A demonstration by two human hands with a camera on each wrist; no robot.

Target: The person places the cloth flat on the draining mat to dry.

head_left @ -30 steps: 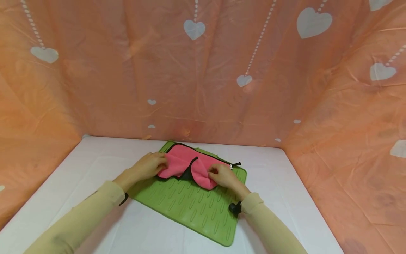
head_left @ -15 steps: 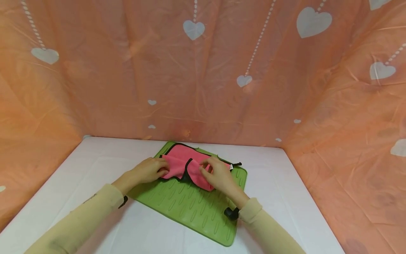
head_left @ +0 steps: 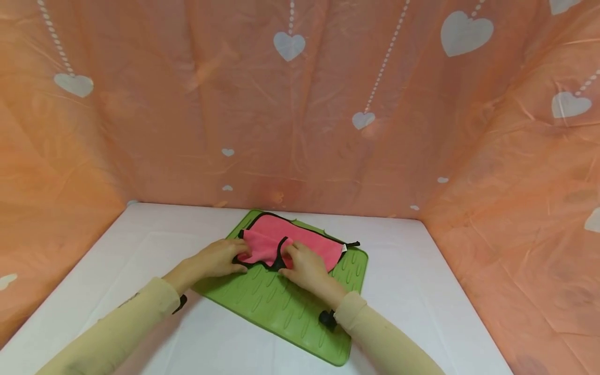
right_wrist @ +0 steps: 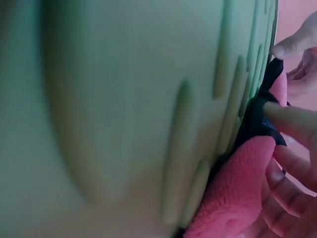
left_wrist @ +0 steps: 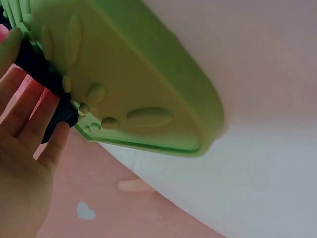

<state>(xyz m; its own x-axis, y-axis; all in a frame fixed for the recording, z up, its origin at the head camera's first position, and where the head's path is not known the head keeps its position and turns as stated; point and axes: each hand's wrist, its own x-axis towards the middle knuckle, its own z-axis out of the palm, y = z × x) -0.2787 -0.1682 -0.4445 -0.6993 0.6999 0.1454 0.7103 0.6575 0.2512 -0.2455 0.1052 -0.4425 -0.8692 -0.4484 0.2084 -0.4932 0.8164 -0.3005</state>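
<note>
A pink fleecy cloth (head_left: 267, 245) with black edging and a small white tag lies on a green ridged mat (head_left: 281, 307), its near side partly folded up. My left hand (head_left: 221, 258) grips the cloth's left end, fingers curled over the pink side. In the left wrist view the fingers (left_wrist: 32, 111) lie against the dark edging. Near the cloth's middle, my right hand (head_left: 304, 268) pinches the fold at its black edge. The right wrist view has the thumb on the dark edging (right_wrist: 255, 119) and the other fingers behind the pink fold (right_wrist: 233, 193).
The mat sits askew on a white table (head_left: 412, 302), its far corner close to the back wall. Orange sheeting (head_left: 300, 130) printed with white hearts closes off the back and both sides. A dark strap end (head_left: 353, 244) sticks out at the cloth's right corner.
My right hand has let go of the cloth's right part and moved left to its middle fold. The right part now lies flatter. My left hand stays at the left end.
</note>
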